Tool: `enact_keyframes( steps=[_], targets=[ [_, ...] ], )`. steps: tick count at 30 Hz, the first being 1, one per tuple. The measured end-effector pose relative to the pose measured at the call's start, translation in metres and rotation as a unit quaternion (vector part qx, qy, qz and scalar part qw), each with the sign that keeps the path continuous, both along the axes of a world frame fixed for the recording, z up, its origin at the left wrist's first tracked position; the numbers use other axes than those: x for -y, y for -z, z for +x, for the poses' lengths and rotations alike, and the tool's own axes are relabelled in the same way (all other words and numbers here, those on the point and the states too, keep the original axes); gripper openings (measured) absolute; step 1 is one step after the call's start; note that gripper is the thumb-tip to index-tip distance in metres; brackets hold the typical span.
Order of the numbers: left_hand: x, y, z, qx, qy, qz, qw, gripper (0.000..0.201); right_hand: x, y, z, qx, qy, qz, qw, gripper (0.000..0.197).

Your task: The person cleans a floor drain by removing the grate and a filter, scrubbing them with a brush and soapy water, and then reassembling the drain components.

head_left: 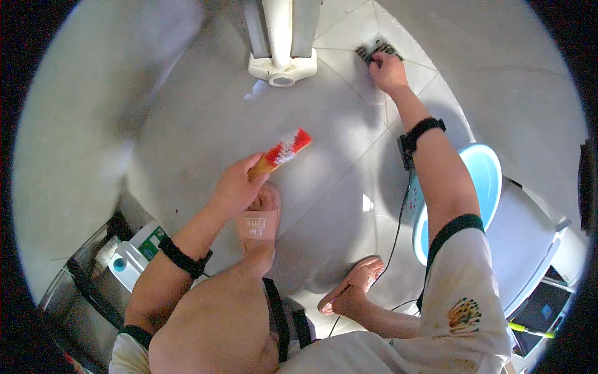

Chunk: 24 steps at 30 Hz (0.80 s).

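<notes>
My left hand (239, 184) is closed around the wooden handle of a scrub brush (285, 149) with red and white bristles. The brush is held above the grey tiled floor, its bristles facing up. At the far right, my right hand (389, 73) reaches down to a dark slotted drain grate (387, 47) near the foot of the wall. Its fingers are curled at the grate's near edge and seem to pinch it; the fingertips are partly hidden. Whitish foam or wetness shows on the middle of the grate.
A white pedestal base (283, 65) stands at the far middle. Beside my right arm is a light blue basin (489, 181), partly hidden. A black cable (398, 230) runs from my right wrist strap to the floor. A white bottle (128, 262) stands at left, next to a dark bin-like container (87, 293).
</notes>
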<state>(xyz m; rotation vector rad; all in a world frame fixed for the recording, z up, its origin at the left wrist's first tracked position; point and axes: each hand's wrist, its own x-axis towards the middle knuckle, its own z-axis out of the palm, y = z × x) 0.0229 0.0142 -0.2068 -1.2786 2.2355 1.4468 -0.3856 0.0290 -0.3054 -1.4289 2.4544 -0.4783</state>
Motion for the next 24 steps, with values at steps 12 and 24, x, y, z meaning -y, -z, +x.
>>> enact_keyframes(
  steps=[12,24],
  targets=[
    [0.002,-0.008,0.001,0.003,-0.009,0.012,1.0,0.039,0.019,-0.01,0.018,-0.063,-0.031,0.173,0.982,0.02],
    [-0.025,0.014,-0.006,-0.094,-0.064,0.078,0.99,0.044,-0.205,-0.222,0.038,0.203,0.14,0.205,0.947,0.035]
  ],
)
